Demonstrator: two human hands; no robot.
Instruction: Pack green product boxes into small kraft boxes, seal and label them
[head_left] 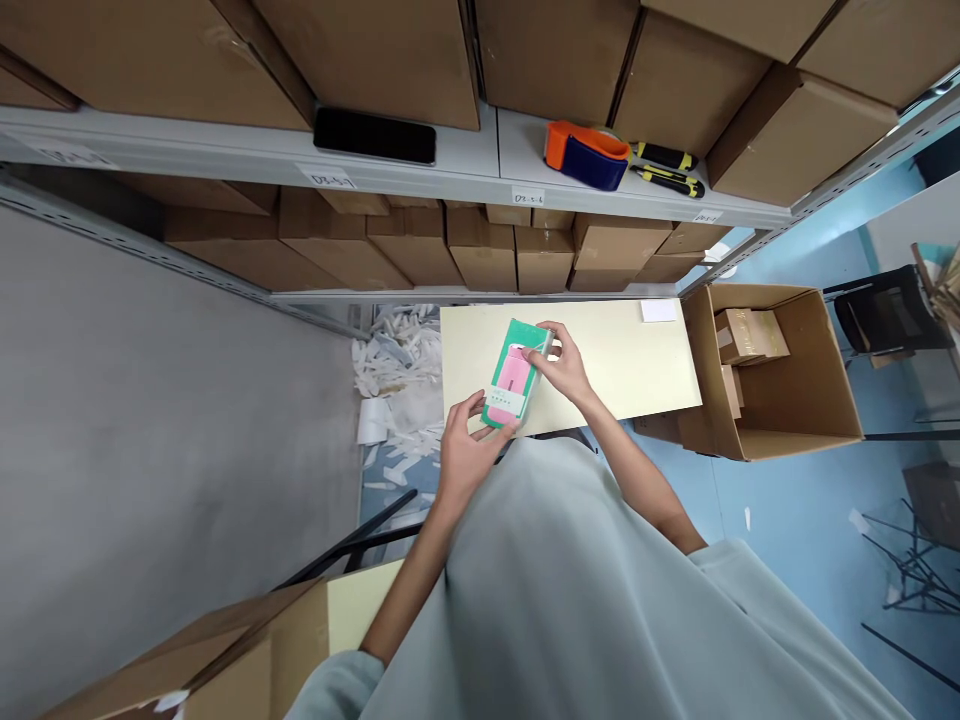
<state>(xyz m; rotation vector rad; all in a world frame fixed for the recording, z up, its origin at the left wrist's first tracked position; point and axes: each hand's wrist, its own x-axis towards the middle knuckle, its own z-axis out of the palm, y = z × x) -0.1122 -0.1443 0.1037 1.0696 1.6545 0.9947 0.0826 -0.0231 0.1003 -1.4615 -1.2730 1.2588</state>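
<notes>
Between my two hands is a small green retail box point(513, 376) with a pink item pictured or showing on its front and a pale label band near its lower end. It is tilted, its top leaning right. My left hand point(471, 440) grips the lower left corner, thumb along the bottom edge. Fingers of my right hand point(561, 362) close on the upper right edge, the thumb on the front face. Below the box lies a cream tabletop point(600, 350), with a white stack of paper or labels point(658, 311) at its far right corner.
Overhead, a metal shelf point(465, 160) bears brown cartons, a black phone point(375, 136), an orange and blue tape dispenser point(586, 155) and yellow-black utility knives point(667, 170). An open carton point(795, 400) with small boxes stands right. White paper scraps point(401, 360) litter the floor at left, beside a grey wall.
</notes>
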